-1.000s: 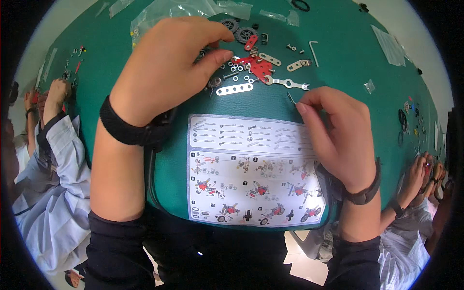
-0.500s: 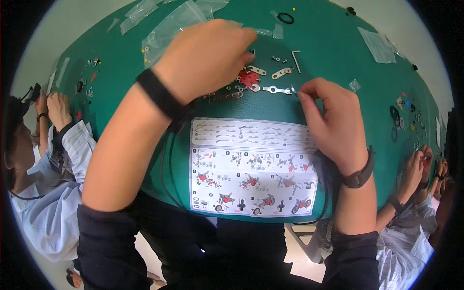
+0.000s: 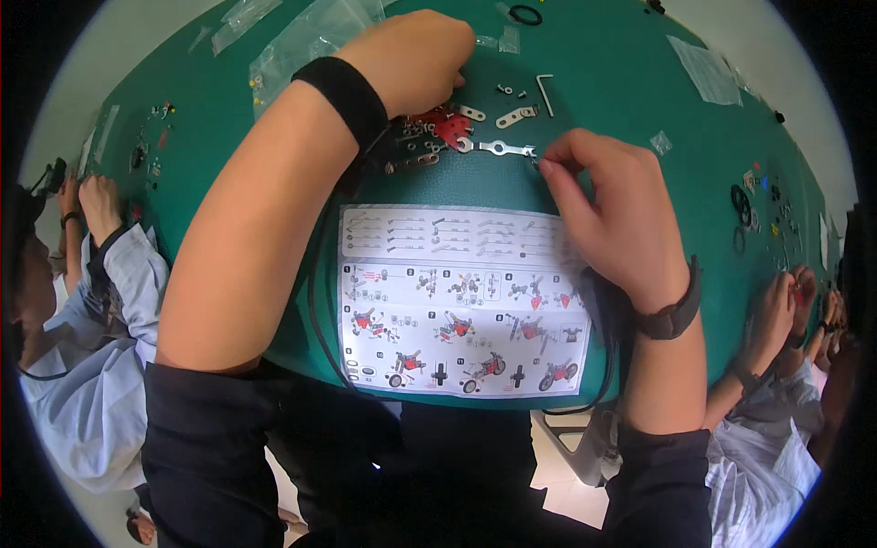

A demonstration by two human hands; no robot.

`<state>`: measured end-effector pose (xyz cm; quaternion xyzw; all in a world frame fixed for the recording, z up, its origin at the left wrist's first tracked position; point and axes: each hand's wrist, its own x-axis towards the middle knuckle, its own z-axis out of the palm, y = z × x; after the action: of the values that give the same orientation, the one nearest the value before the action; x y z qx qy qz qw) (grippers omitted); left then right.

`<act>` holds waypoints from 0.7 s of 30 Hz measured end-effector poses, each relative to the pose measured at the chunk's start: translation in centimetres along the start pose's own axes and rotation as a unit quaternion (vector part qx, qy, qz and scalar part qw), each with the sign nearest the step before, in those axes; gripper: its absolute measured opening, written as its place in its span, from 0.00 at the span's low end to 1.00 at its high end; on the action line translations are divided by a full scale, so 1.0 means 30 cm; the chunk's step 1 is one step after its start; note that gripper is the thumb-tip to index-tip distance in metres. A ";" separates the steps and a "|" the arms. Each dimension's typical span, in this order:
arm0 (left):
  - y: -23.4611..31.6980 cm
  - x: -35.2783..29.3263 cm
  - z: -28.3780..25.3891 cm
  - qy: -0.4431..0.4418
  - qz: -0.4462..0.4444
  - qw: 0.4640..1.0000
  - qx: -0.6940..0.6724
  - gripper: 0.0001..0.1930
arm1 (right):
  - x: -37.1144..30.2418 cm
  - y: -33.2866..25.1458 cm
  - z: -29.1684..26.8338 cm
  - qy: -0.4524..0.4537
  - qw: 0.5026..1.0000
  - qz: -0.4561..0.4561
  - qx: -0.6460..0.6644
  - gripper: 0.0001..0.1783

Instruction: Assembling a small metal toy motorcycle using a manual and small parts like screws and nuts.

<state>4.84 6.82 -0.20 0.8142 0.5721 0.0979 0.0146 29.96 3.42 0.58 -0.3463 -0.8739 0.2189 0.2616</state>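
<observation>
My left hand (image 3: 422,62) reaches over the far side of a pile of small parts, its fingers curled down and mostly hidden behind the hand. Below it lie red plates (image 3: 449,128), nuts, screws and a dark perforated strip (image 3: 416,164). A silver spanner (image 3: 496,147) rests on the table, its right end close to my right fingertips. My right hand (image 3: 626,205) is closed in a pinch there; a tiny thing shows at the fingertips, too small to name. Two silver perforated links (image 3: 518,116) (image 3: 470,112) lie beyond the spanner.
A printed instruction sheet (image 3: 461,306) lies on the green table (image 3: 603,82) in front of me. Farther off are a hex key (image 3: 545,95), small screws (image 3: 505,89), a black ring (image 3: 525,15) and clear plastic bags (image 3: 306,55). People work at both sides.
My left hand has moved farther away, past the pile of parts. My right hand keeps its pinch beside the spanner's end. The whole view has shifted slightly.
</observation>
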 end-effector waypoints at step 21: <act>0.164 -0.265 -0.111 0.212 -0.034 0.927 -0.308 0.06 | -0.017 -0.048 -0.007 0.003 0.998 -0.049 0.028 0.10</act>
<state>6.24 -2.61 2.59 0.7100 0.5304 0.4395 0.1463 29.70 2.14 1.40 -0.2962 -0.8824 0.2292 0.2847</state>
